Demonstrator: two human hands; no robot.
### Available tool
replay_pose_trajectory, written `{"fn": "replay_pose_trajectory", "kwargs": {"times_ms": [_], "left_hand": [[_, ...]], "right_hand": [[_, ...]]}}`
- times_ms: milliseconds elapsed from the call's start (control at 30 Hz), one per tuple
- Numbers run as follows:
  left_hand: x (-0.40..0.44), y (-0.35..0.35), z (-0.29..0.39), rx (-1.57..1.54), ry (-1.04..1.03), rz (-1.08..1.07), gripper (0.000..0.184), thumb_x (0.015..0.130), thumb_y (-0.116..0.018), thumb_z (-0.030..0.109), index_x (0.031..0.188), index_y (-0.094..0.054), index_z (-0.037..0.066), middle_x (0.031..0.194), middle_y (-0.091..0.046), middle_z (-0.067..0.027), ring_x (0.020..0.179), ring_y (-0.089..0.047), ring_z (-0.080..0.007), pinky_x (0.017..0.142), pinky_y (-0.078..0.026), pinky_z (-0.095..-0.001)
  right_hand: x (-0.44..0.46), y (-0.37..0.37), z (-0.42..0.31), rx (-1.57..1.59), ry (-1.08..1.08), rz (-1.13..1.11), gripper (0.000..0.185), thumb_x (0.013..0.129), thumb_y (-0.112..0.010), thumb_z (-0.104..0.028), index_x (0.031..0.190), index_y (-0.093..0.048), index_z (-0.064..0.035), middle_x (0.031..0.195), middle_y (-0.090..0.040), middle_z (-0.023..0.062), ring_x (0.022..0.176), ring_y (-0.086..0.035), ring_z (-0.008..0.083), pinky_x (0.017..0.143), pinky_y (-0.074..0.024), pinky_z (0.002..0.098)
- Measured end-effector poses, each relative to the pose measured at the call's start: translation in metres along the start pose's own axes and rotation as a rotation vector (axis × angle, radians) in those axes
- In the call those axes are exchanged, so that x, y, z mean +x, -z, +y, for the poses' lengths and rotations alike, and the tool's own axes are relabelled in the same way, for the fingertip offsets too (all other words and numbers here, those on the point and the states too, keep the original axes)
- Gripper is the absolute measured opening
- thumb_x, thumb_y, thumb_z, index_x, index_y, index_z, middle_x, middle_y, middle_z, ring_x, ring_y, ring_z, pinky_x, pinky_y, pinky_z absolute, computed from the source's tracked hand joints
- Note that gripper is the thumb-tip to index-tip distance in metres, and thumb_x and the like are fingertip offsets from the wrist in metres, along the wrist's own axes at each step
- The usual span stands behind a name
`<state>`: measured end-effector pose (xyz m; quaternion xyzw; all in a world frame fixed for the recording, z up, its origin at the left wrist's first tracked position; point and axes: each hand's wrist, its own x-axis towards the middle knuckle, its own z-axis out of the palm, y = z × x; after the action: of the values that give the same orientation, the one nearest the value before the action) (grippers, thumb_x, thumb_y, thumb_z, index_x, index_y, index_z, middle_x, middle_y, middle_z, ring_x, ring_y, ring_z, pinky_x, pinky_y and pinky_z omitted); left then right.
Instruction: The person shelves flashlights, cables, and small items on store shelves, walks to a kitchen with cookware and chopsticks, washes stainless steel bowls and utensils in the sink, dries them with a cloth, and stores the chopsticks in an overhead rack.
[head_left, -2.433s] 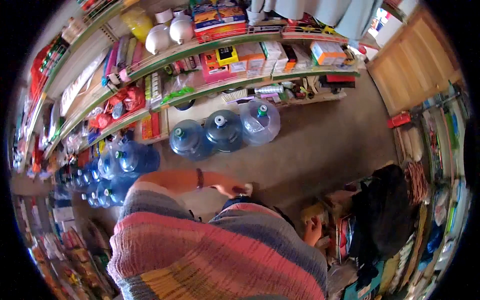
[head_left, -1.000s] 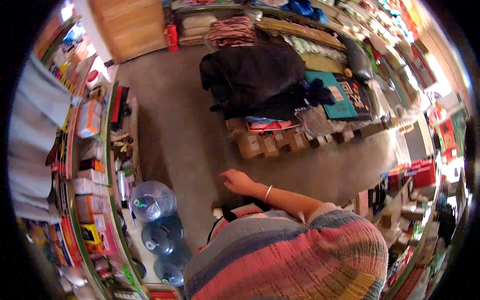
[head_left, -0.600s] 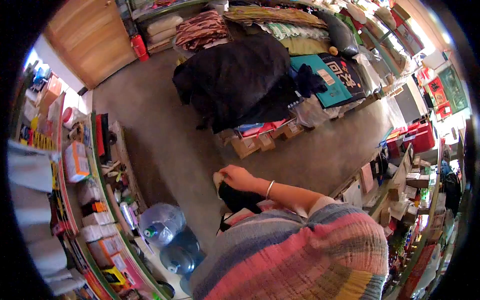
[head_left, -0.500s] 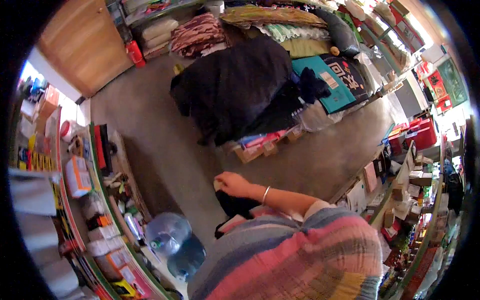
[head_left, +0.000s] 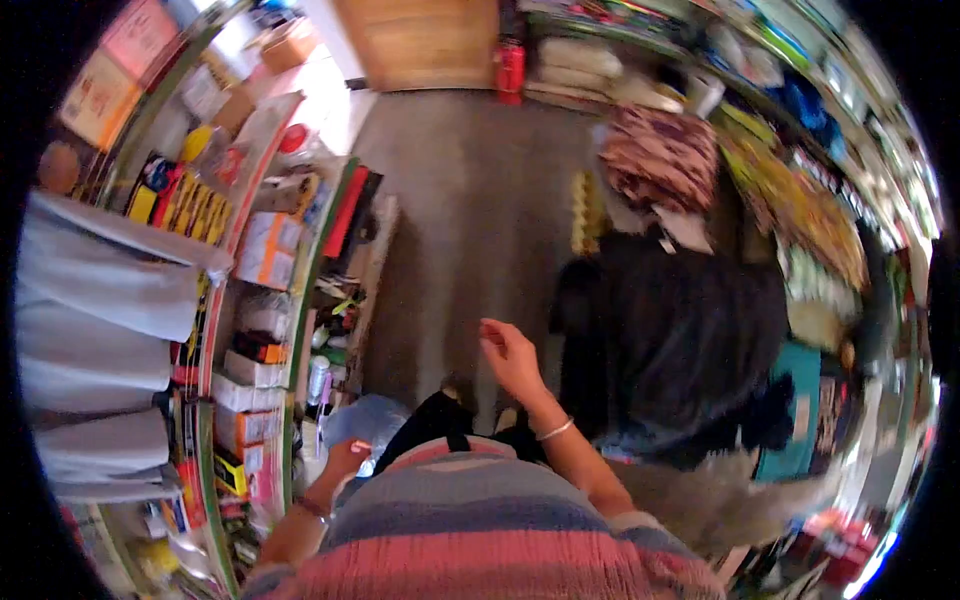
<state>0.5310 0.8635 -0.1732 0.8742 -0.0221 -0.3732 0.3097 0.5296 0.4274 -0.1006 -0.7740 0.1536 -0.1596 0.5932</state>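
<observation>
My right hand [head_left: 512, 358] hangs over the floor in front of my body, a pale bangle on its wrist. Its fingers are loosely bent and apart, with nothing in them. Lower left, my left hand [head_left: 348, 460] is beside a large clear-blue water bottle [head_left: 368, 420], near the shelf edge. Its blurred fingers look slightly spread, and no held object shows. To the right of my right hand lies a big black cloth [head_left: 690, 330] on a pile of goods. My striped sweater [head_left: 480, 530] fills the bottom of the view.
Stocked shelves [head_left: 298, 350] run along the left, with grey fabric [head_left: 110, 320] hanging at their outer side. Ahead are a wooden door [head_left: 415, 40] and a red extinguisher [head_left: 509, 72]. A patterned bundle [head_left: 660, 160] sits beyond the black cloth, beside the right-hand shelves.
The view has turned left, so the door and black cloth sit farther right. My left hand has come into view. My right hand has released the dark trouser leg or object near it.
</observation>
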Motion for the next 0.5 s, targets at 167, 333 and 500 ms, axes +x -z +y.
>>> {"fn": "replay_pose_trajectory", "kwargs": {"times_ms": [167, 333, 500], "left_hand": [[0.130, 0.034, 0.002, -0.304, 0.092, -0.181, 0.019, 0.077, -0.062, 0.024, 0.084, -0.064, 0.006, 0.078, -0.066, -0.0103, 0.073, -0.064, -0.0201, 0.064, -0.049, -0.0327], [0.252, 0.130, 0.156, 0.204, -0.130, 0.023, 0.019, 0.078, -0.062, 0.021, 0.085, -0.063, 0.004, 0.075, -0.065, -0.0085, 0.071, -0.063, -0.0184, 0.063, -0.048, -0.0315], [0.386, 0.206, 0.300, -0.197, -0.408, 0.120, 0.024, 0.078, -0.063, 0.021, 0.096, -0.062, 0.004, 0.087, -0.066, -0.0100, 0.079, -0.063, -0.0189, 0.070, -0.050, -0.0317]], "right_hand": [[0.102, -0.013, -0.006, -0.010, -0.120, -0.021, 0.032, 0.083, -0.060, -0.007, 0.114, -0.055, -0.0026, 0.102, -0.062, 0.0093, 0.091, -0.060, 0.0158, 0.079, -0.0472, 0.0268], [0.194, -0.038, 0.063, -0.102, -0.178, 0.035, 0.031, 0.085, -0.059, -0.009, 0.115, -0.055, -0.0028, 0.103, -0.062, 0.0095, 0.091, -0.060, 0.0168, 0.079, -0.0480, 0.0285], [0.267, -0.041, 0.141, -0.484, -0.047, -0.043, 0.029, 0.089, -0.050, -0.013, 0.116, -0.052, -0.0040, 0.110, -0.057, 0.0114, 0.096, -0.056, 0.0199, 0.084, -0.0449, 0.0311]]}}
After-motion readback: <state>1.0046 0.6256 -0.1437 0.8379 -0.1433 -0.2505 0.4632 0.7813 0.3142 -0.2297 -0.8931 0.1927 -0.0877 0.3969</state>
